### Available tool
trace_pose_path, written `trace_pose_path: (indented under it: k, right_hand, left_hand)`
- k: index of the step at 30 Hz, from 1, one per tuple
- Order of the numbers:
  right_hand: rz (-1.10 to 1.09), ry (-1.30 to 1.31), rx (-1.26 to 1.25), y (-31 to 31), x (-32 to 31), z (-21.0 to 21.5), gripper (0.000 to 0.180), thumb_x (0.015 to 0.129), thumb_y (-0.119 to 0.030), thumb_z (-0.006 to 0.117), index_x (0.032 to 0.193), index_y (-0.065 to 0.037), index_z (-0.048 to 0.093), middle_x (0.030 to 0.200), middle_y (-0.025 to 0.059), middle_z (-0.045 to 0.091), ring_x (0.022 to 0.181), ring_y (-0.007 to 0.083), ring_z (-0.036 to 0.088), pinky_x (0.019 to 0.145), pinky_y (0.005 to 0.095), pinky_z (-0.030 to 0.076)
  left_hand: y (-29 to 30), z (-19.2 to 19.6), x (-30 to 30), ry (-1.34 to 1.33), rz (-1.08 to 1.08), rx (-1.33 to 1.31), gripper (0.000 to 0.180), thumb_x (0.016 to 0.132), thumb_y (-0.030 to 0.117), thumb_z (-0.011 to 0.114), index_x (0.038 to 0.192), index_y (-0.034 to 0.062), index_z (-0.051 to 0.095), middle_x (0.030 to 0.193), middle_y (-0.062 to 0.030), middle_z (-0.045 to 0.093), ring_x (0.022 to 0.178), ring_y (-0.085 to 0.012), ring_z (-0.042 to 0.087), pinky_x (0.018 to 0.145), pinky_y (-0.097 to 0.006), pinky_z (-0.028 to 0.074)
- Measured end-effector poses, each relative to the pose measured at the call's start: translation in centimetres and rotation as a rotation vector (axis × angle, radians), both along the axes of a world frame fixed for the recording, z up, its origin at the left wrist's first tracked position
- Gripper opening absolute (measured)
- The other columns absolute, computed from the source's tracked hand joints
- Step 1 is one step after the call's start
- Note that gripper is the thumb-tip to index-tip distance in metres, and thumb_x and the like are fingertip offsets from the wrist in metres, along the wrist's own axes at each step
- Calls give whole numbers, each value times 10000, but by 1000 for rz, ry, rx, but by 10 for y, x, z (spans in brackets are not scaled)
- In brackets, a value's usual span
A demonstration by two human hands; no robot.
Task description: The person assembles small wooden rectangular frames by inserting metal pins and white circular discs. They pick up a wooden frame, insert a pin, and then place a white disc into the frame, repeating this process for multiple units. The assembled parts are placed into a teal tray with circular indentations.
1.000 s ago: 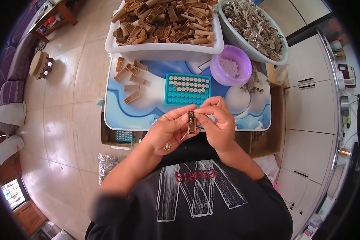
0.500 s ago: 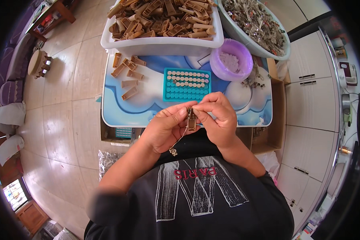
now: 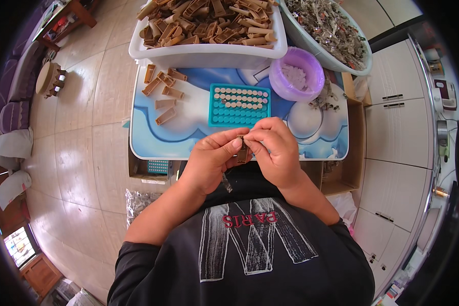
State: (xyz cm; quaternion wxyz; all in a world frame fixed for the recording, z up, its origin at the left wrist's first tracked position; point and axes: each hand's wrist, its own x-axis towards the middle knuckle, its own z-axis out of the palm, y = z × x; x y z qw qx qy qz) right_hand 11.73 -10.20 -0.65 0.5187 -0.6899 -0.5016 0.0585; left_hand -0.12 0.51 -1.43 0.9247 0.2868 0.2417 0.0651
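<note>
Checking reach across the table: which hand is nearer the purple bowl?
Right. The right hand sits below the purple bowl, slightly left of it; the left hand is farther left, sharing the small brown piece.

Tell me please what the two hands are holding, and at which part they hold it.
Both hands, left hand and right hand, pinch one small brown plastic piece between their fingertips, at its upper end; its lower part hangs free.
</note>
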Motion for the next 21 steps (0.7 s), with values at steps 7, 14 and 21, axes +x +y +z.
trace_pose_path:
  k: [7, 14, 21]
  right_hand:
    - [9, -203, -68, -4, -6, 6, 290, 684, -118, 745, 867, -39, 535, 753, 68, 586, 660, 215, 581, 544, 305, 447]
    - [7, 252, -184, 1, -30, -8, 357, 697, -70, 745, 916, -36, 465, 746, 97, 619, 695, 221, 649, 609, 317, 510]
    - [67, 533, -129, -8, -20, -13, 232, 795, -4, 646, 935, -26, 462, 736, 75, 619, 677, 118, 611, 607, 250, 478]
  left_hand:
    - [0, -7, 2, 33, 226, 87, 273, 907, 122, 550, 1138, -18, 506, 1045, -110, 608, 938, -177, 603, 821, -303, 507]
    - [-6, 4, 7, 19, 382, 214, 252, 898, 76, 553, 1123, -23, 500, 1054, -126, 596, 949, -192, 598, 834, -310, 502]
    - [2, 2, 3, 3, 397, 226, 260, 911, 99, 535, 1142, -14, 499, 1074, -137, 587, 970, -210, 599, 844, -338, 515]
